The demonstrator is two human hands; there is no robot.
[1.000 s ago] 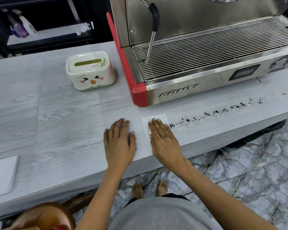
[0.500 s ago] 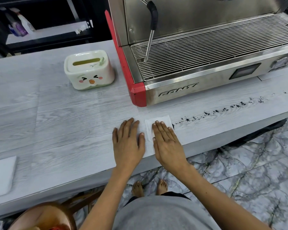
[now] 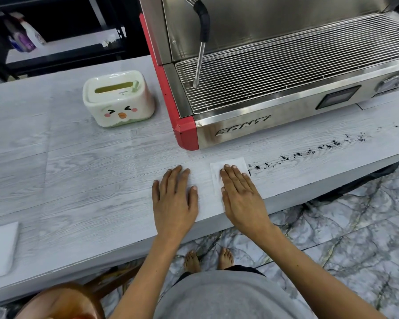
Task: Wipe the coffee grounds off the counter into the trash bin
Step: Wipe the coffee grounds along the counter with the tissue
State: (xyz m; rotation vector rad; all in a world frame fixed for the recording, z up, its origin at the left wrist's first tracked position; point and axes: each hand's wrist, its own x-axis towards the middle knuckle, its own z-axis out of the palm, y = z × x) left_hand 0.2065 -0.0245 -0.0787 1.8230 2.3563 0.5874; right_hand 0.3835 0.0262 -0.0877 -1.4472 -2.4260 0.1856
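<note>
A trail of dark coffee grounds [image 3: 309,153] runs along the grey wood-grain counter [image 3: 67,176], from beside the tissue out to the right in front of the espresso machine. My right hand [image 3: 240,196] lies flat with straight fingers on a white folded tissue [image 3: 230,164], whose right edge touches the start of the grounds. My left hand [image 3: 174,199] rests flat on the bare counter just left of the tissue. A small white trash bin [image 3: 118,100] with a chick face and a slot lid stands further back on the left.
A steel and red espresso machine [image 3: 263,88] with a steam wand [image 3: 200,44] fills the back right. A white pad [image 3: 0,247] lies at the counter's left front edge. Below the counter edge are the marble floor, my feet and an orange-brown object [image 3: 62,300].
Both hands and the tissue slid slightly to the right along the counter, so the tissue's right edge reached the near end of the grounds.
</note>
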